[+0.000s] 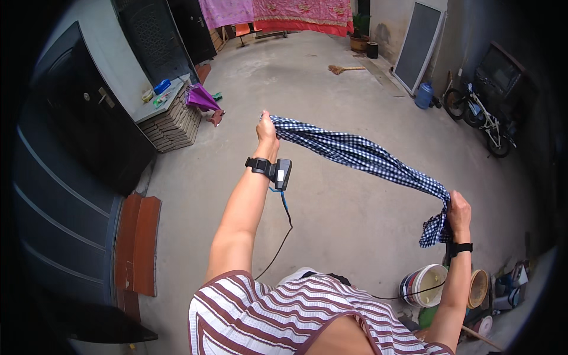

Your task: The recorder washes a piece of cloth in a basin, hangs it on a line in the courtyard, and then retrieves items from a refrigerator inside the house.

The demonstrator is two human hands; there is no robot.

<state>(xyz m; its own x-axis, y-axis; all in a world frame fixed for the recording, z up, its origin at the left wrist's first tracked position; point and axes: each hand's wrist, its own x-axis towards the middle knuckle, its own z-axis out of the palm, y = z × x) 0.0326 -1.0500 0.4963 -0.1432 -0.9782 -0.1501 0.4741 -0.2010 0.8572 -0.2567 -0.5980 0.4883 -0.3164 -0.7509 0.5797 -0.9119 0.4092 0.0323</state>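
Note:
A blue, white and black checked cloth [355, 154] is stretched in a loose twist between my hands, out in front of me above the concrete ground. My left hand [266, 127] grips one end, raised high near the middle of the view, a black strapped device on that wrist with a cable hanging from it. Lower on the right, my right hand [458, 210] is closed on the cloth, whose loose end dangles below the fist. A black band circles my right wrist.
Doors [89, 106] and orange-brown steps [136, 242] line the left, with stacked slabs [163, 127] and a purple umbrella [201, 97]. Hung fabrics [302, 15] and a broom [346, 69] lie ahead. Bicycles [494, 133], a water jug [423, 94] and buckets [420, 284] stand right.

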